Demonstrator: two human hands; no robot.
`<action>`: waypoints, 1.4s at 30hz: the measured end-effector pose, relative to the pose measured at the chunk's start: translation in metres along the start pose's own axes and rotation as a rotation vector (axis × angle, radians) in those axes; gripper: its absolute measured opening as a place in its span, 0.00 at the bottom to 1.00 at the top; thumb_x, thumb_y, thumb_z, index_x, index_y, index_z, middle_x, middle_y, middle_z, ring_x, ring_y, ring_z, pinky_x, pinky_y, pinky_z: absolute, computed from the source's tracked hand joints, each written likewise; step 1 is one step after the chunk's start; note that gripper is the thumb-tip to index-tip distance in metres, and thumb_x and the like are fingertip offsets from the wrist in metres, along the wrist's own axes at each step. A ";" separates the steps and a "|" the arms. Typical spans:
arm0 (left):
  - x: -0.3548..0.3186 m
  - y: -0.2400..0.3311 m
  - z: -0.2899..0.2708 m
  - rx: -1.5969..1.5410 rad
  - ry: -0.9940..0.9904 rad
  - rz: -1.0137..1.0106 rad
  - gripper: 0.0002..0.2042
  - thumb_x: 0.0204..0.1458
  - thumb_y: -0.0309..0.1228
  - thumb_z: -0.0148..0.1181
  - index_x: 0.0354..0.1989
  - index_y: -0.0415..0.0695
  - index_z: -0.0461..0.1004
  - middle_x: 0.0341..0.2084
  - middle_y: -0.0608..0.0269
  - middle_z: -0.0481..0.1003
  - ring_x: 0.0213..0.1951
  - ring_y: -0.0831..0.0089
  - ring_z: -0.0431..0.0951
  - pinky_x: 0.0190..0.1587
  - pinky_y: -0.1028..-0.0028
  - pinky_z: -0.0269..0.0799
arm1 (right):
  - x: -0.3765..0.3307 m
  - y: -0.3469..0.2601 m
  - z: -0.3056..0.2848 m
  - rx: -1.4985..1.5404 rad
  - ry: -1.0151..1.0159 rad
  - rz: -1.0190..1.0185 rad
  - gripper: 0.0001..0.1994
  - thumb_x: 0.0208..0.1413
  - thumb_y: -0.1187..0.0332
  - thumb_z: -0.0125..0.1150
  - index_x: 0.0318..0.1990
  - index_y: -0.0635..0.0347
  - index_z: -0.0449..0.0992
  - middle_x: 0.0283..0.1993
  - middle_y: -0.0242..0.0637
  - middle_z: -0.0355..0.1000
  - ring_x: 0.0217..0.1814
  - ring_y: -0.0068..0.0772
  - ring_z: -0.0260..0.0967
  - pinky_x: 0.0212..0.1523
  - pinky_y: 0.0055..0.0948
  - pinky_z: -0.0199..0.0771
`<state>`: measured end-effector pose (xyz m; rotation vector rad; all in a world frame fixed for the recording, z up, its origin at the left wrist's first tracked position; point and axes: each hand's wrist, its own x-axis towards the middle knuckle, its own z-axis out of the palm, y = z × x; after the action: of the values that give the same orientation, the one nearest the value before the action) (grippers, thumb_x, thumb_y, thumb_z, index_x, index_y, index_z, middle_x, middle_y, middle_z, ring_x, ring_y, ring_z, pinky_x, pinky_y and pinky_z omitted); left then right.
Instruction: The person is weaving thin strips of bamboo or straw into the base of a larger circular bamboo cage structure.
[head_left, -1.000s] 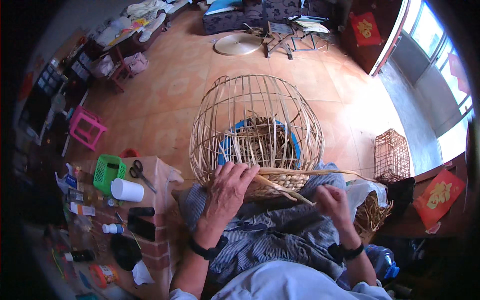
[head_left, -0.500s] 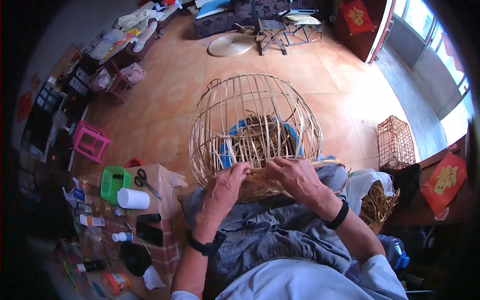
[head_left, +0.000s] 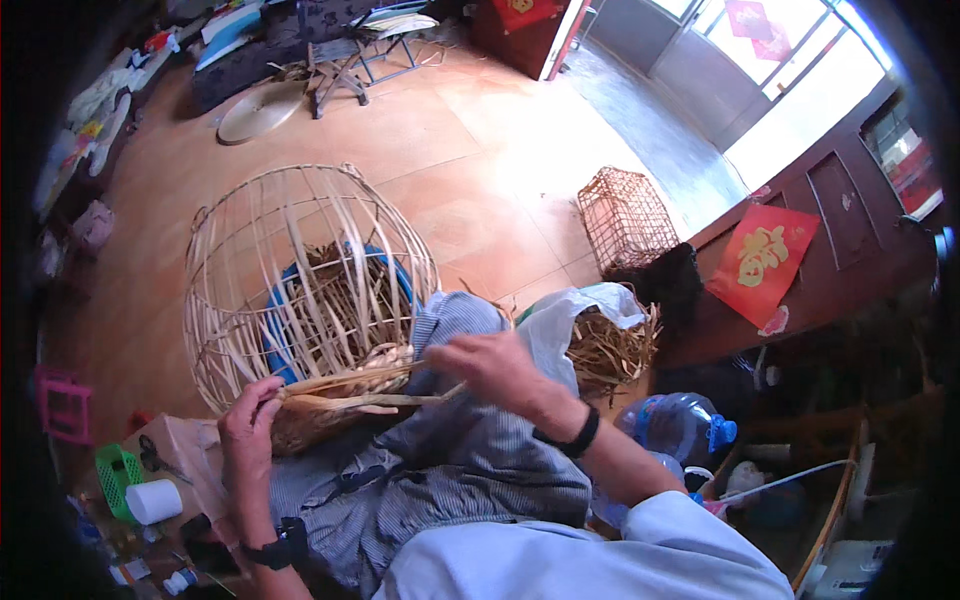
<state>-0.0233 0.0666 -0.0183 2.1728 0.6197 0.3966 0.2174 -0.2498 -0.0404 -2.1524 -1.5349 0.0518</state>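
An open-ribbed wicker basket (head_left: 390, 358) leans against my lap, its pale ribs spreading away to a hoop at the far end. Along its near woven edge runs a bundle of tan, flat plant strips (head_left: 350, 381). My left hand (head_left: 250, 418) is closed, thumb and fingers pinching the left end of these strips at the edge. To the right, my right hand (head_left: 492, 368) is closed around a strip drawn out from the edge; its fingertips are partly hidden. Behind the ribs a blue basin (head_left: 272, 335) holds many dried brown strips (head_left: 335, 312).
Right of my knee sits a white plastic bag (head_left: 548, 338) of dried strips, with a large clear bottle (head_left: 675, 425) nearer me. A lattice crate (head_left: 630, 218) stands beyond. Scissors (head_left: 160, 455), a white cup (head_left: 153, 502) and a green basket (head_left: 118, 480) crowd the left table.
The whole view has swung to the right. My hands, close together before, are now farther apart, the right one having moved right with the strip. My left hand stays at the basket edge.
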 end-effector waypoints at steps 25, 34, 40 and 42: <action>-0.009 -0.005 0.003 0.206 0.103 0.044 0.11 0.69 0.21 0.56 0.55 0.40 0.82 0.46 0.54 0.86 0.52 0.62 0.86 0.59 0.66 0.77 | -0.136 0.160 0.182 0.039 0.177 0.517 0.12 0.59 0.70 0.65 0.50 0.58 0.83 0.52 0.52 0.81 0.59 0.57 0.78 0.58 0.47 0.79; -0.010 0.002 0.002 0.237 0.106 -0.037 0.11 0.69 0.21 0.56 0.54 0.41 0.82 0.48 0.53 0.86 0.54 0.61 0.85 0.59 0.65 0.77 | -0.185 0.234 0.140 -0.197 0.199 0.839 0.10 0.62 0.70 0.62 0.49 0.62 0.81 0.51 0.53 0.79 0.50 0.61 0.80 0.47 0.55 0.82; -0.004 0.008 0.010 0.200 0.111 0.079 0.09 0.69 0.22 0.58 0.52 0.41 0.82 0.47 0.54 0.86 0.52 0.60 0.87 0.57 0.65 0.79 | -0.214 0.253 0.144 -0.195 -0.092 0.830 0.14 0.62 0.64 0.67 0.53 0.56 0.81 0.51 0.53 0.80 0.52 0.58 0.82 0.49 0.53 0.84; -0.003 0.014 0.010 0.208 0.114 0.082 0.09 0.69 0.22 0.58 0.52 0.41 0.82 0.46 0.54 0.86 0.52 0.60 0.87 0.57 0.65 0.79 | -0.216 0.248 0.147 -0.287 -0.129 0.822 0.12 0.62 0.63 0.66 0.50 0.54 0.84 0.48 0.50 0.81 0.52 0.54 0.83 0.48 0.50 0.85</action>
<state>-0.0164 0.0509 -0.0138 2.3924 0.6605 0.5233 0.3117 -0.4506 -0.3242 -2.9197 -0.6408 0.2593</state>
